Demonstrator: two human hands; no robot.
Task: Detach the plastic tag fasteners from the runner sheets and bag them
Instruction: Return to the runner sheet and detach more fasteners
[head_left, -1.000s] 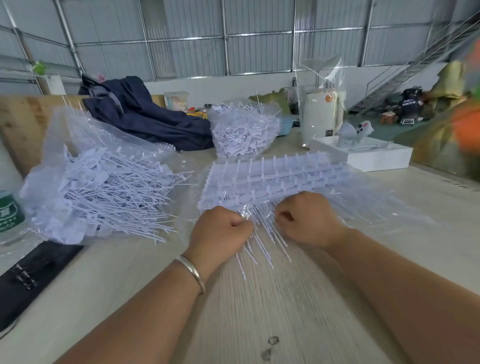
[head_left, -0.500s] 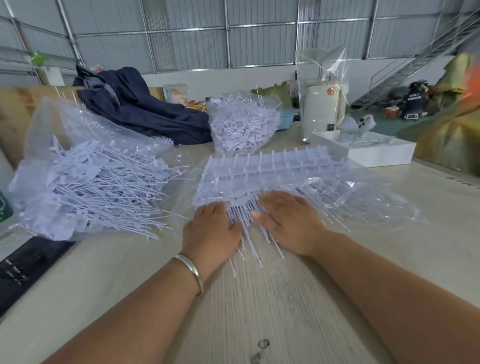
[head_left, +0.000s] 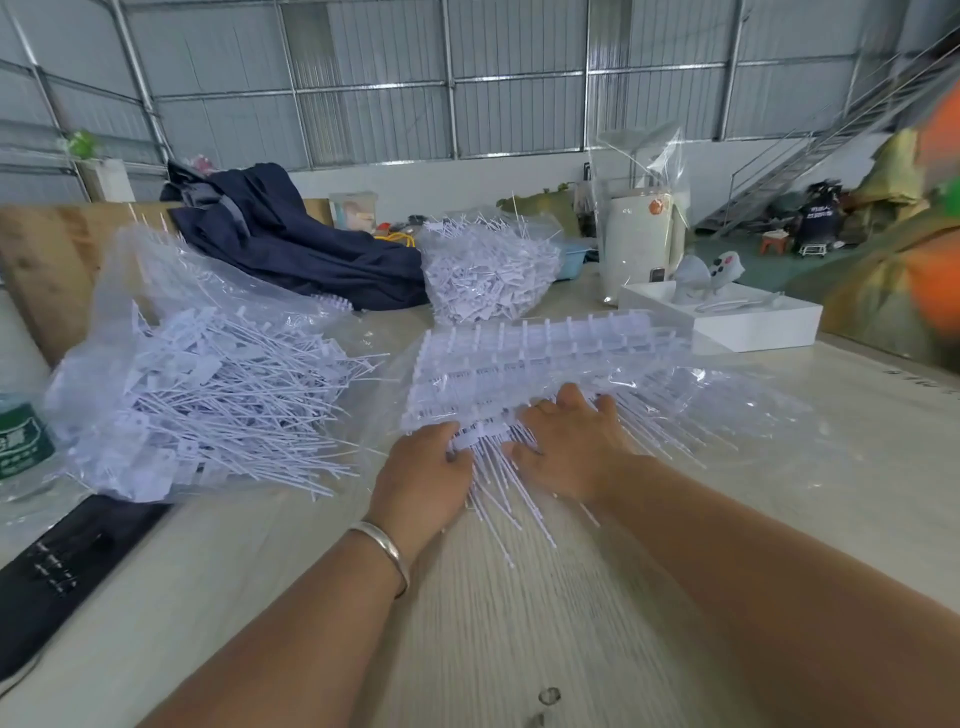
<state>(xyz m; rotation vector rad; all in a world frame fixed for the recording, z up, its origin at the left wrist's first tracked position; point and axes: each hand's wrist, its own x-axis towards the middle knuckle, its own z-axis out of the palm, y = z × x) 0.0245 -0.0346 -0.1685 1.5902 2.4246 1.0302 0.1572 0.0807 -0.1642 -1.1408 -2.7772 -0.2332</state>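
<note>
1. The runner sheets (head_left: 550, 358) lie stacked on the table (head_left: 519, 623), partly under clear plastic film; both forearms reach forward to their near edge.
2. The left hand (head_left: 423, 475), knuckles up, has its fingers curled onto that near edge, pinching fasteners; a bangle (head_left: 387, 551) circles the wrist.
3. The right hand (head_left: 569, 444) lies flat just right of the left hand, fingers spread and straight, pressing the sheets; loose fasteners (head_left: 498, 488) fan out toward the person between the hands.
4. A bag of fasteners (head_left: 208, 395) sits left of the sheets.

White fasteners (head_left: 498, 483), navy cloth (head_left: 291, 249)
</note>
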